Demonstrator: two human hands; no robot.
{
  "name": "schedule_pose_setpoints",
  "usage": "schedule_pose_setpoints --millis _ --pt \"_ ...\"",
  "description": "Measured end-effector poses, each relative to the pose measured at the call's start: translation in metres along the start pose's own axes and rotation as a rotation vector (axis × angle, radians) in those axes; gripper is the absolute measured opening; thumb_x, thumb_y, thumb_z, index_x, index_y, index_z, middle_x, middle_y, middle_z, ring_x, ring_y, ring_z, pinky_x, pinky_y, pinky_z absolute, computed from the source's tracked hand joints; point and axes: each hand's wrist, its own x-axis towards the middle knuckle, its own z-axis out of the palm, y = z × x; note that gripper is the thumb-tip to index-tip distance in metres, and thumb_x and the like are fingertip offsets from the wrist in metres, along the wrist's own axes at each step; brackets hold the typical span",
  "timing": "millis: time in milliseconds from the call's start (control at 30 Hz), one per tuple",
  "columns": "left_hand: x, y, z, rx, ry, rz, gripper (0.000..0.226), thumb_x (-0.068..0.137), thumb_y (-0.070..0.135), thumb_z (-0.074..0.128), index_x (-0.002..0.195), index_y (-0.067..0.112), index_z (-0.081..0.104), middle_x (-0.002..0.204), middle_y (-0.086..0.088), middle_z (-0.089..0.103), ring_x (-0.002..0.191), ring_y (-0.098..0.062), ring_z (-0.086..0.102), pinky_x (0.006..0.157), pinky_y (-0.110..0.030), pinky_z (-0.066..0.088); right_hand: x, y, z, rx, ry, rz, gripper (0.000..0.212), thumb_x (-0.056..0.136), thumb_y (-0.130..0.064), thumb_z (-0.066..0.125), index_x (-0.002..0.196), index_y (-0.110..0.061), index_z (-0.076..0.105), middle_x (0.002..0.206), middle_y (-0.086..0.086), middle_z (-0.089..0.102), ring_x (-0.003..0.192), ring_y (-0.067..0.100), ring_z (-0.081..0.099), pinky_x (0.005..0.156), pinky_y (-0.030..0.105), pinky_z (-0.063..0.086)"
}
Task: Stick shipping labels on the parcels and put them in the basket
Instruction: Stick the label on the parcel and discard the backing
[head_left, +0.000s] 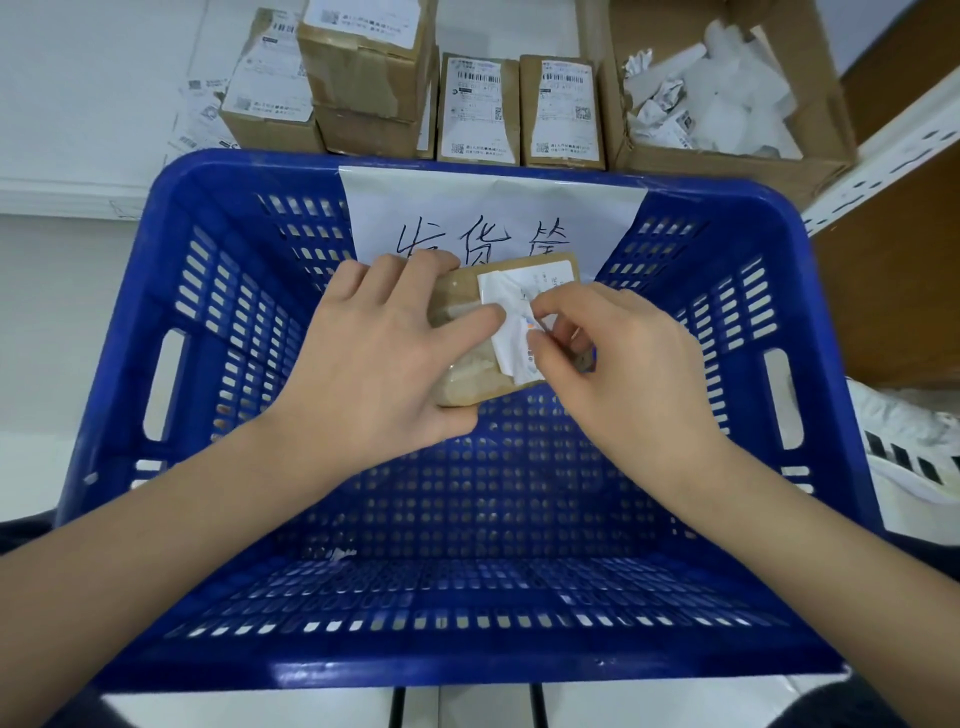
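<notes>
Above the blue basket (779, 270), a small brown parcel (462, 384) is held in both hands, clear of the perforated basket floor. The left hand (379, 358) grips the parcel from its left side: the fingers curl over the far top edge and the thumb (467, 315) lies across the top face, its tip touching the edge of the shipping label (511, 301). The right hand (618, 364) sits over the right part of the parcel, with thumb and fingers pinching the white label; the near portion of the label is creased and partly lifted from the cardboard, while its far portion lies flat on the top face. The parcel shows clear tape over its left half.

On the far inner wall of the basket, a white paper sign (493, 208) with handwritten black characters hangs over the rim, directly behind the held parcel. Beyond the far rim of the basket, labelled cardboard boxes (478, 111) stand in a row, with two more stacked at the left end of the row. To the right of that row, beyond the basket's far right corner, an open carton (727, 166) contains crumpled white backing paper. Loose label sheets (200, 111) lie beyond the basket's far left corner.
</notes>
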Motion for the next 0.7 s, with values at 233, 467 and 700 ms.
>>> schedule_pose_setpoints --millis 233,467,700 --pt "-0.0004 0.0020 0.0003 0.005 0.009 0.011 0.052 0.064 0.047 0.053 0.111 0.027 0.049 0.117 -0.018 0.058 0.088 -0.035 0.055 0.074 -0.042 0.038 0.0012 -0.0027 0.0006 -0.041 0.079 -0.099 0.009 0.080 -0.012 0.063 0.086 -0.007 0.068 0.065 0.002 0.061 0.057 0.024 0.057 0.045 0.038 0.049" --pt "-0.0010 0.0009 -0.0007 0.008 0.009 0.017 0.055 0.063 0.048 0.052 0.113 0.026 0.047 0.118 -0.018 0.058 0.090 -0.035 0.056 0.074 -0.042 0.036 -0.0013 -0.0020 0.0064 -0.119 0.101 -0.263 0.018 0.088 -0.012 0.056 0.078 -0.002 0.068 0.068 0.008 0.057 0.062 0.024 0.053 0.047 0.038 0.046" --pt "-0.0001 -0.0021 -0.0029 0.022 0.030 0.004 0.055 0.063 0.049 0.055 0.113 0.026 0.049 0.118 -0.017 0.058 0.091 -0.035 0.055 0.074 -0.041 0.035 -0.0014 -0.0036 0.0041 0.330 -0.046 0.019 0.026 0.088 -0.011 0.056 0.109 -0.013 0.070 0.093 0.001 0.060 0.077 0.011 0.058 0.068 0.032 0.053"
